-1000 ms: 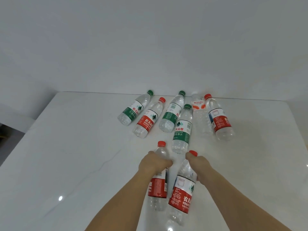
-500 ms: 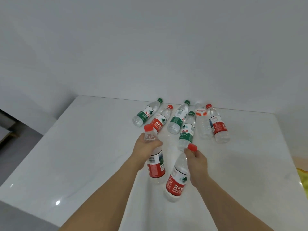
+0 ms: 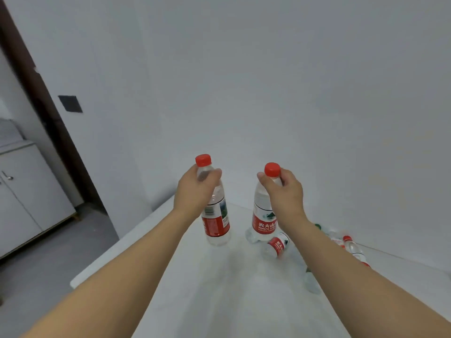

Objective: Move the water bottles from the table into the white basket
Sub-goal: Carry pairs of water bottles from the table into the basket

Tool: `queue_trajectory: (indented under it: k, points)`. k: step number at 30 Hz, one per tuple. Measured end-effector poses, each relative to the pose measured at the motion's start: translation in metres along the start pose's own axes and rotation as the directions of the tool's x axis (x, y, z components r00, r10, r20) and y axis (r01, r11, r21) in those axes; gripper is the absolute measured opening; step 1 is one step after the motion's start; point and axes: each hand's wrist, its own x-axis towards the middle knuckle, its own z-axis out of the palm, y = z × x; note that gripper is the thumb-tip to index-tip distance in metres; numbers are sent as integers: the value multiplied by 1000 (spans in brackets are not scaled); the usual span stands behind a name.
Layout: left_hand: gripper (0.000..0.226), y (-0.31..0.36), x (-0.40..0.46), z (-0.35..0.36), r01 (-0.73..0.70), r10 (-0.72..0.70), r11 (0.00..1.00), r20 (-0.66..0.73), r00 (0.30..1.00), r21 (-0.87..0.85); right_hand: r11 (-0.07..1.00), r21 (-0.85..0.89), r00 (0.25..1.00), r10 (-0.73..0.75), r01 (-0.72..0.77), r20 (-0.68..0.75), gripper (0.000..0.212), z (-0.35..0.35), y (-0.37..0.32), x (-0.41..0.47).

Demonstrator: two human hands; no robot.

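My left hand grips the neck of a clear water bottle with a red cap and red label, held upright above the white table. Just to its right, my right hand holds a second red-capped, red-labelled bottle by the neck, also upright and lifted. Several more bottles lie on the table behind my right forearm; one with a red label shows below the held bottle, another red-capped one lies further right. The white basket is not in view.
The table's left edge drops to a grey floor. A white cabinet stands at the far left beside a dark door frame. A plain white wall fills the background.
Both hands have lifted their bottles off the table and raised them upright. The view has swung left, so the remaining bottles now sit at the lower right and the cabinet has come into sight.
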Motion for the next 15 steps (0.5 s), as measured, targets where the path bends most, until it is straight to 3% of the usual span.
queue_trajectory:
  k: [7, 15]
  points:
    - [20, 48, 20, -142, -131, 109, 986, -198, 974, -104, 981, 112, 987, -158, 159, -20, 15, 116, -106, -11]
    - [21, 38, 28, -293, -119, 43, 958, -282, 958, -260, 968, 184, 985, -173, 174, -19, 17, 265, -157, -48]
